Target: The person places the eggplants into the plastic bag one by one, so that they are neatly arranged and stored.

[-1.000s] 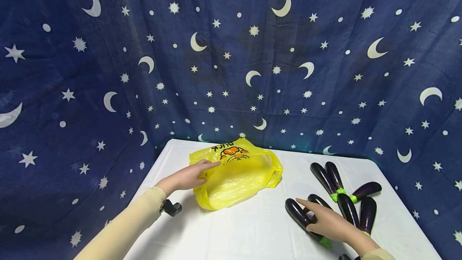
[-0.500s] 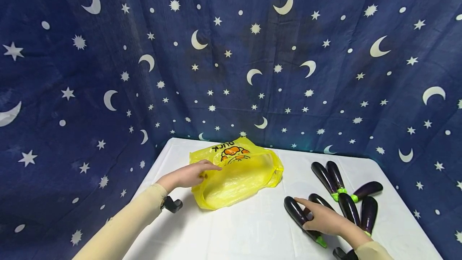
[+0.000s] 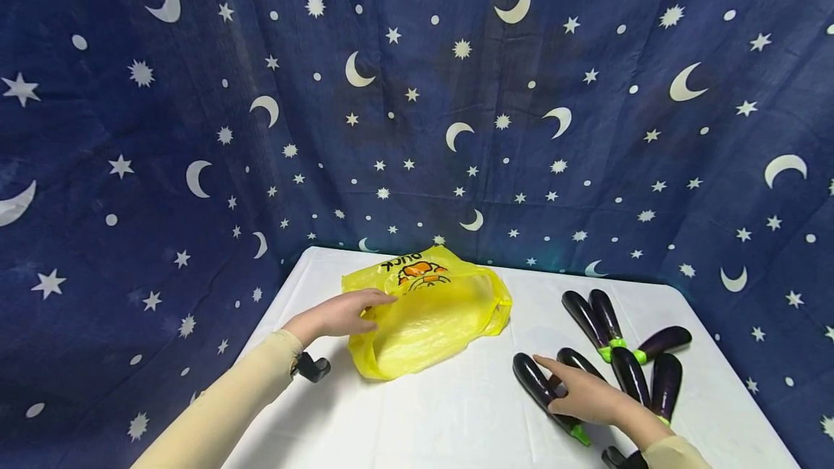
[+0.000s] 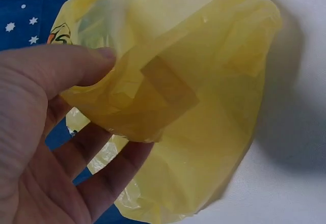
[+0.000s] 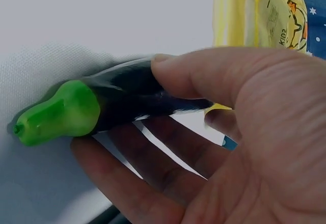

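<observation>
Toward the left, my left hand (image 3: 340,313) holds the mouth of a yellow plastic bag (image 3: 430,335) printed with a duck. In the left wrist view the thumb lies on the near side of the bag's film (image 4: 173,35), with fingertips behind the edge. The bag lies on its side, its mouth spread toward me. On the right, my right hand (image 3: 589,396) grips a dark purple eggplant (image 3: 534,380), thumb on one side and fingers on the other. Its green stem end (image 5: 63,112) sticks out past the hand in the right wrist view.
Several more eggplants (image 3: 666,386) lie at the right of the white table (image 3: 443,425), one (image 3: 576,360) just behind my right hand. A dark blue curtain (image 3: 417,129) with moons and stars hangs behind and at both sides.
My right hand has shifted very slightly left with the eggplant, and more of the green stem shows. The left hand and bag have hardly moved.
</observation>
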`<state>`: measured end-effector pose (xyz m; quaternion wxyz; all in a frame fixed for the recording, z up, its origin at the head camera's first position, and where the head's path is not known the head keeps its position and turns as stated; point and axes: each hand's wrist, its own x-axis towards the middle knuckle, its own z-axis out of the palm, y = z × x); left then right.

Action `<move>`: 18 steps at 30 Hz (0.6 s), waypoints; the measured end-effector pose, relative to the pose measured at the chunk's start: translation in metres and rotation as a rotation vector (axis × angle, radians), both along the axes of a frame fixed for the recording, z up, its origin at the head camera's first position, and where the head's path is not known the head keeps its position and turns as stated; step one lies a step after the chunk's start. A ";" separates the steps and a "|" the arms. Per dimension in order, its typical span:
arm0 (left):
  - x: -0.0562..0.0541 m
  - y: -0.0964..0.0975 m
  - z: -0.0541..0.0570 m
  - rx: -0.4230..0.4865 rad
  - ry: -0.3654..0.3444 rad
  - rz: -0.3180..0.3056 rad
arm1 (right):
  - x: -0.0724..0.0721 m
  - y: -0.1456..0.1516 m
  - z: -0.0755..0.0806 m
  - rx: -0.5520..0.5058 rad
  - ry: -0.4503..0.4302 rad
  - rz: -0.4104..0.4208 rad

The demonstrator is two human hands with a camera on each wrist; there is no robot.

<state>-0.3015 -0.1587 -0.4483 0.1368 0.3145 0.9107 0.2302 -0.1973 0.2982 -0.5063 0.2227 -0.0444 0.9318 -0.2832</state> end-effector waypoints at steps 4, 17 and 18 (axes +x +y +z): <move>0.000 0.001 0.001 0.012 0.021 0.007 | 0.001 -0.001 0.001 -0.004 -0.004 -0.002; 0.000 -0.003 0.001 0.084 -0.035 -0.010 | 0.003 0.004 0.000 -0.114 -0.032 -0.035; 0.000 -0.003 0.001 0.088 -0.039 -0.007 | 0.002 0.005 0.000 -0.123 -0.040 -0.045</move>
